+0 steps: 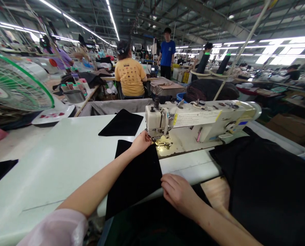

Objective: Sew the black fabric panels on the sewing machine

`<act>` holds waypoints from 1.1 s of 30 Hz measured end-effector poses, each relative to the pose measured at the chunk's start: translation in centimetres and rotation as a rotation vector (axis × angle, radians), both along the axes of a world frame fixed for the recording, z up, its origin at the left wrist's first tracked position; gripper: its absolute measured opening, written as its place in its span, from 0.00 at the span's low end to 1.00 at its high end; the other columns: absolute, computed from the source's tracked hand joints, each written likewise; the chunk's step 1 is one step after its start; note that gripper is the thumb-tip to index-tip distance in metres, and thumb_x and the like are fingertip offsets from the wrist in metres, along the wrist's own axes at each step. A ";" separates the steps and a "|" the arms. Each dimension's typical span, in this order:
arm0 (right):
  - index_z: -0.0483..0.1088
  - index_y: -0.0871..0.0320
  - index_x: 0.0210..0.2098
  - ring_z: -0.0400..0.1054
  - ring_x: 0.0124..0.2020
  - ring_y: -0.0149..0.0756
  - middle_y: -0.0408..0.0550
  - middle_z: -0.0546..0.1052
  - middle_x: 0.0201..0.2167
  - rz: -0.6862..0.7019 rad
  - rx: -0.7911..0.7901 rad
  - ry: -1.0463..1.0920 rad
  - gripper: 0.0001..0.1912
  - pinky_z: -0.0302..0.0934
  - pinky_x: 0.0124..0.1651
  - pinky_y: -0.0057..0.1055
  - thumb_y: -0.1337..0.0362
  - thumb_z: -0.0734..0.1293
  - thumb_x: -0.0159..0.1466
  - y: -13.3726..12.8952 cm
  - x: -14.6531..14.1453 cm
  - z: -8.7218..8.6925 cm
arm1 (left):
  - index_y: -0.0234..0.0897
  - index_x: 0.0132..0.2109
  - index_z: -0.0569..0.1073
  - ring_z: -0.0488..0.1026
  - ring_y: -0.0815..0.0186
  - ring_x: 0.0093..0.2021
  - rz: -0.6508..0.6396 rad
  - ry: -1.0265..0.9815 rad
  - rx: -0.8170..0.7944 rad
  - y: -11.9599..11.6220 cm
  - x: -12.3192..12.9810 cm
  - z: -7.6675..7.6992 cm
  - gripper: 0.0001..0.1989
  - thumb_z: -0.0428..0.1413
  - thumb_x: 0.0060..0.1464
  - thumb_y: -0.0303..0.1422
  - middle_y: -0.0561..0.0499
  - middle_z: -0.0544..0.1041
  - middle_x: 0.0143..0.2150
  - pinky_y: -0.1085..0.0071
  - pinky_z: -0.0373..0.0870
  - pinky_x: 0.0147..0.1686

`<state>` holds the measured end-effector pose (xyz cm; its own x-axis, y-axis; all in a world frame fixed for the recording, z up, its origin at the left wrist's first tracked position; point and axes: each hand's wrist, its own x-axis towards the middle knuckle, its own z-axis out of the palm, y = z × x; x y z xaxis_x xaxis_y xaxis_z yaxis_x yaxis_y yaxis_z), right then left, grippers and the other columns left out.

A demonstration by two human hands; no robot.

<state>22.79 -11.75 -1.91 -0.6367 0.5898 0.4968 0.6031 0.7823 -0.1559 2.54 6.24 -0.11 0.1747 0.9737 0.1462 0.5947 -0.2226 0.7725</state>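
A black fabric panel [137,174] lies on the pale sewing table and hangs over its front edge. My left hand [141,142] reaches across the panel to the needle area of the industrial sewing machine [201,119]. Its fingers are pinched together beside the presser foot [156,138]; what they hold is too small to make out. At the panel's right edge my right hand [176,191] is closed, with that edge pinched between thumb and fingers. Behind the panel, left of the machine head, lies a smaller black fabric piece [123,123].
A large pile of black fabric [267,184] covers the table's right side. Another black piece [1,171] lies at the far left. A green-rimmed fan [16,82] stands at the back left. Dark thread cones [203,63] rise behind the machine. Several people work beyond.
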 end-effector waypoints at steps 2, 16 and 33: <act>0.69 0.59 0.37 0.72 0.41 0.42 0.53 0.77 0.39 -0.002 -0.011 -0.006 0.09 0.70 0.43 0.37 0.77 0.61 0.63 0.0 0.0 0.0 | 0.40 0.34 0.62 0.74 0.66 0.28 0.000 0.006 0.006 0.0 0.0 0.0 0.13 0.59 0.44 0.24 0.56 0.73 0.27 0.70 0.69 0.31; 0.70 0.58 0.35 0.70 0.38 0.40 0.51 0.77 0.38 -0.006 -0.032 -0.016 0.08 0.67 0.42 0.36 0.75 0.62 0.64 0.3 0.3 0.2 | 0.33 0.48 0.71 0.67 0.40 0.56 0.249 0.617 0.156 -7.3 -5.0 3.5 0.17 0.56 0.57 0.41 0.34 0.72 0.51 0.48 0.66 0.53; 0.71 0.57 0.37 0.71 0.40 0.39 0.49 0.78 0.38 -0.039 -0.053 0.079 0.07 0.62 0.44 0.36 0.73 0.62 0.66 0.3 0.4 0.2 | 0.37 0.44 0.72 0.80 0.60 0.34 0.302 -0.625 -0.595 -11.9 -8.1 4.6 0.23 0.69 0.40 0.33 0.47 0.81 0.35 0.68 0.80 0.33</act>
<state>23.16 -11.42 -1.68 -0.5726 0.6405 0.5117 0.6175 0.7475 -0.2447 -5.52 -5.65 4.54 -0.0417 0.9103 -0.4118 -0.0024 0.4120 0.9112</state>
